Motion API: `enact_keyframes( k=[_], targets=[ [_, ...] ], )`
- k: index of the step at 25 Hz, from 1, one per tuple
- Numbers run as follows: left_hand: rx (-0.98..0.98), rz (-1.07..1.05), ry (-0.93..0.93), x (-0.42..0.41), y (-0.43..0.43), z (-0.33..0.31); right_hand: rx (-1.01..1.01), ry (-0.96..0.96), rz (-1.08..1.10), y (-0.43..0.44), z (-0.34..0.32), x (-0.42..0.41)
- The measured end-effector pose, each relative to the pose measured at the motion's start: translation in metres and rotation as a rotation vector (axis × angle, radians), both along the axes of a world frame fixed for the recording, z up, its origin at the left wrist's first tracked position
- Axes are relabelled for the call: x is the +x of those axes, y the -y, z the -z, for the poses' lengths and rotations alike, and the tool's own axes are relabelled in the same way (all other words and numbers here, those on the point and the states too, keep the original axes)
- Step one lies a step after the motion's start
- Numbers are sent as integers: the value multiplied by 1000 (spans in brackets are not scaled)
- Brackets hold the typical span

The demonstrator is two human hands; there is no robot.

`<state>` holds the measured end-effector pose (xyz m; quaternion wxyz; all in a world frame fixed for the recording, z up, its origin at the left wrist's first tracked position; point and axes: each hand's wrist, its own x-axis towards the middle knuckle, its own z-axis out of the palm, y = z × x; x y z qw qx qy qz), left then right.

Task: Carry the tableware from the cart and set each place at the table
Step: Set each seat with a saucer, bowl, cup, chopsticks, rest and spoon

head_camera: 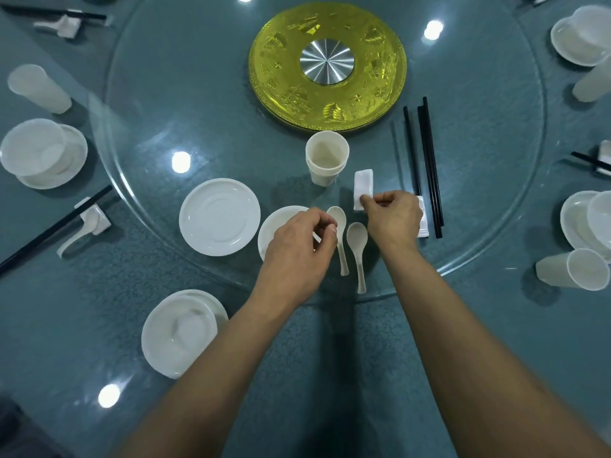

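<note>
My right hand [393, 214] pinches the near end of a white chopstick rest [363, 183] lying on the glass turntable. A second white rest [423, 226] shows partly behind that hand, beside black chopsticks [429, 166]. My left hand [297, 249] hovers with curled fingers over a small white dish [279, 219]. Its fingertips are at the left edge of a white spoon [339, 223]; whether they hold it is unclear. Another spoon [358, 239] lies just to the right. Two stacked cups [327, 157] stand behind, and an empty saucer [220, 216] lies to the left.
A bowl on a plate [180, 332] marks the near place on the blue tablecloth. Set places with bowls, cups, rests and chopsticks ring the table at left [43, 153] and right [585, 223]. A gold disc [327, 66] sits at the turntable's centre.
</note>
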<state>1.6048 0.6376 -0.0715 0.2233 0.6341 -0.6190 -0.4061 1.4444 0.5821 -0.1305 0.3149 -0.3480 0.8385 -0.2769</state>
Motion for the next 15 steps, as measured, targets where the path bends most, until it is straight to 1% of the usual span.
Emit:
enact_keyframes(
  k=[5, 9, 15],
  targets=[
    [-4, 11, -23, -10, -15, -4, -78, 120, 67, -30, -23, -1],
    [-2, 28, -40, -18, -33, -5, -98, 185, 95, -56, -39, -3],
    [22, 15, -40, -24, -63, -1, -124, 310, 76, -104, -46, 4]
  ],
)
